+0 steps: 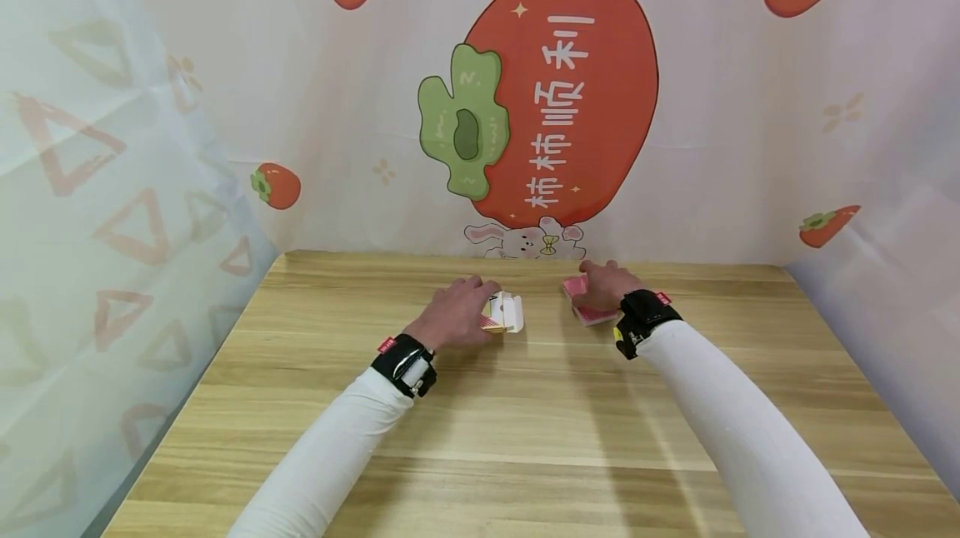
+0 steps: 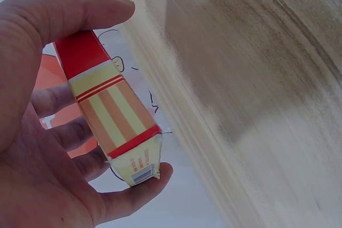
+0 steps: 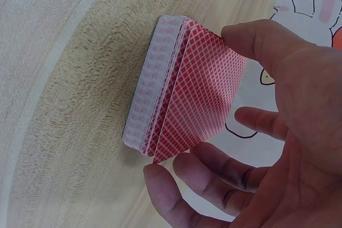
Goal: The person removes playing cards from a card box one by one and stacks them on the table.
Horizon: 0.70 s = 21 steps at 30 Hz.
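My left hand (image 1: 455,315) grips a small playing-card box (image 1: 497,321), thumb along one side and fingers around the other. In the left wrist view the card box (image 2: 115,113) shows a red band, cream and orange stripes and a barcode on its end. Its white flap stands open on the side facing right in the head view. To the right, my right hand (image 1: 606,286) holds a deck of playing cards (image 1: 576,286) by its edges. The deck (image 3: 200,86) has red lattice backs and lies on the table, its top cards slightly askew, between thumb and fingertips.
A light wood-grain table (image 1: 525,438) extends toward me from both hands. Behind its far edge hangs a white cloth (image 1: 712,146) printed with persimmons and a rabbit. More patterned cloth (image 1: 112,230) covers the left side.
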Motion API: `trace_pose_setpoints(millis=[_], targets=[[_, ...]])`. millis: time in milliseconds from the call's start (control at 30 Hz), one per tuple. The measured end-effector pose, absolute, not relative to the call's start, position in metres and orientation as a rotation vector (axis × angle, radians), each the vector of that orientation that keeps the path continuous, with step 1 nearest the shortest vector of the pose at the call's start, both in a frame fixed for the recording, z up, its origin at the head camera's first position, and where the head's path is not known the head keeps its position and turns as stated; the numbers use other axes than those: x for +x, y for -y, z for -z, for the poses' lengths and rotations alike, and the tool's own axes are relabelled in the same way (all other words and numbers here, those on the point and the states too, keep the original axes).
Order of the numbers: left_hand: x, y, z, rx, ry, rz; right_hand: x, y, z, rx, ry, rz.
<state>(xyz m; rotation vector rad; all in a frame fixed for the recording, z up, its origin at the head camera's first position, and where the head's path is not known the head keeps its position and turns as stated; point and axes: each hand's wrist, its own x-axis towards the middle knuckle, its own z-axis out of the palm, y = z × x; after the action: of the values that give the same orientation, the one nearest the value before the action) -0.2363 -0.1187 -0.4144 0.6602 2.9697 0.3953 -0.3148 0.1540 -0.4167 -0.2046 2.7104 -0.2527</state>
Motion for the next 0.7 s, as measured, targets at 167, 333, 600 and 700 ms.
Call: trace_pose_setpoints(millis=[167,333,600,700], targets=[[-0.2362,0.1193,0.4145,0.661,-2.97,-0.395,-0.313,-0.1541,0.4151,-0.198,-2.711,0.254],[-0.2357,0.1192,0.4141,0.653,-2.968,-0.396,-0.3111,-0.1535,0.4138,-0.195,-2.718,0.265],[-0.2366,0.1193,0.415,0.654,-2.963,-0.392,-0.3153,-0.1541,0.4191,-0.189,-2.713,0.255],[-0.2365,0.1197,0.415,0.647,-2.965,-0.394,-0.3158,-0.1546,0.4197,-0.19,-2.712,0.256]])
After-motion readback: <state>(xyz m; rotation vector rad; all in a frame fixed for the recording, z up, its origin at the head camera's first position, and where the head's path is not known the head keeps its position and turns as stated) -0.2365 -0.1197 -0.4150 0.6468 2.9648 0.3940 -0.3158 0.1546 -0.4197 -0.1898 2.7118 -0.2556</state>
